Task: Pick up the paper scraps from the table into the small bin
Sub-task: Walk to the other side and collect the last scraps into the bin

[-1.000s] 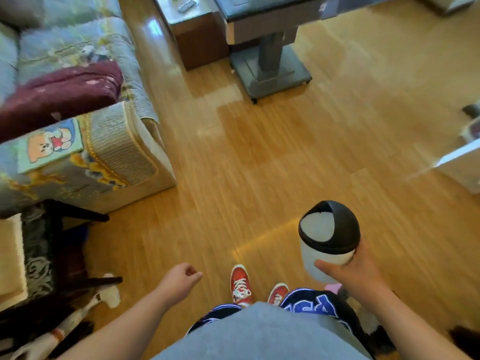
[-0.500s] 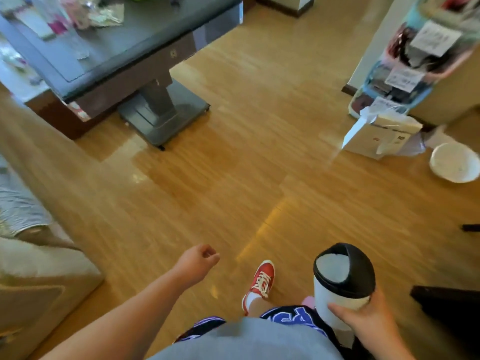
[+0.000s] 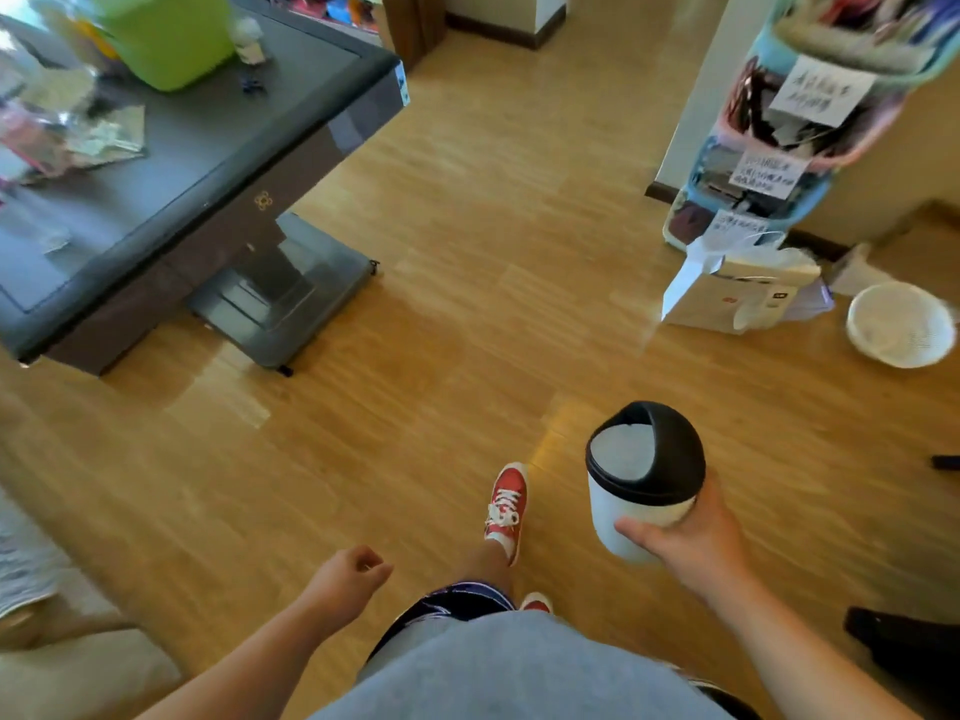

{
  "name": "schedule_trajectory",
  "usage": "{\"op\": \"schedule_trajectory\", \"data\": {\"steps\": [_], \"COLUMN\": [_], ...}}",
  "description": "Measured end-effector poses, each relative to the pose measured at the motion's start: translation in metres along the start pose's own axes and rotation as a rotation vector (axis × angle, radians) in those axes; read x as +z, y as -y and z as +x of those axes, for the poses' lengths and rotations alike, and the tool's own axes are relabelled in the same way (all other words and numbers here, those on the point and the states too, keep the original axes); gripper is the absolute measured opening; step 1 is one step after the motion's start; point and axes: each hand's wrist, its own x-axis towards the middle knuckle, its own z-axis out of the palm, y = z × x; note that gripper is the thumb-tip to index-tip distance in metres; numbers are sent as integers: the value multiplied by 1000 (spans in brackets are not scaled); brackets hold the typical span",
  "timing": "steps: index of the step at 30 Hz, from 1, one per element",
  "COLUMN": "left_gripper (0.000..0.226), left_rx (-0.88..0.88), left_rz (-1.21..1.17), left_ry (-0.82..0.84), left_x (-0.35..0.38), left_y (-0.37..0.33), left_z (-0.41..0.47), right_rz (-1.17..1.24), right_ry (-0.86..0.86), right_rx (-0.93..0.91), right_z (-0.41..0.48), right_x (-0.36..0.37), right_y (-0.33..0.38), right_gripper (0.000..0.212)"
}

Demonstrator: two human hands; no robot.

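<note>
My right hand (image 3: pixel 691 543) grips the small bin (image 3: pixel 636 485), a white cylinder with a black domed swing lid, held upright over the wooden floor at the lower right. My left hand (image 3: pixel 345 576) hangs loosely curled at the lower middle with nothing in it. The dark grey table (image 3: pixel 208 163) stands at the upper left, well away from both hands. Crumpled paper scraps (image 3: pixel 104 137) lie on its left part, blurred.
A green container (image 3: pixel 166 36) sits on the table's far side. A hanging organiser with paper labels (image 3: pixel 789 127), a white paper bag (image 3: pixel 743 293) and a white basket (image 3: pixel 901 324) crowd the right. A sofa edge (image 3: pixel 57 662) is at the lower left. Open floor lies between.
The view has swung right and moved toward the table, which now fills the upper left. The sofa has slid out of view. The bin stays in my right hand.
</note>
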Motion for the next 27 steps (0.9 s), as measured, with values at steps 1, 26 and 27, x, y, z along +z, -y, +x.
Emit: {"op": "schedule_trajectory", "data": {"steps": [1, 26, 27], "left_gripper": [23, 17, 18], "left_rx": [4, 816, 835], "left_rz": [12, 701, 727], "left_ry": [7, 464, 482], "left_x": [-6, 133, 149], "left_y": [-12, -617, -634], "left_z": [13, 98, 90], "right_rz": [3, 351, 381], "right_ry": [-5, -858, -882], "right_rx": [-3, 682, 700], "right_z": [15, 17, 15], "right_x": [1, -175, -183], "right_y": [7, -72, -80], "right_gripper": [105, 114, 113]}}
